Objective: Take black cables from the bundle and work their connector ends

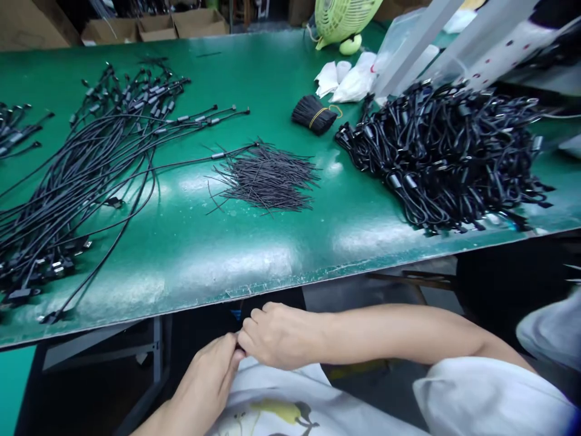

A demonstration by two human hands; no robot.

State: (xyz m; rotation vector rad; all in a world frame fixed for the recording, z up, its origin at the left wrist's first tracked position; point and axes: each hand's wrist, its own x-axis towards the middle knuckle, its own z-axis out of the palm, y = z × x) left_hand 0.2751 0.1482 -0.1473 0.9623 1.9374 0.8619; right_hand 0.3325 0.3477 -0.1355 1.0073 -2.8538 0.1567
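My left hand [213, 372] and my right hand [276, 335] meet below the front edge of the green table [218, 254], over my lap. Both are closed in a pinch at the point where they touch. Something small and dark sits between the fingertips; I cannot make out what it is. On the table ahead lies a loose heap of thin black twist ties [267, 177]. Long black cables [91, 163] are spread out at the left. A big pile of coiled black cables [449, 151] lies at the right.
A banded bundle of black ties [315, 114] lies behind the loose heap. White bags [349, 79] and a green fan [342, 18] stand at the back. Cardboard boxes [154, 27] line the far left edge. Clear plastic bags [431, 48] sit at the back right.
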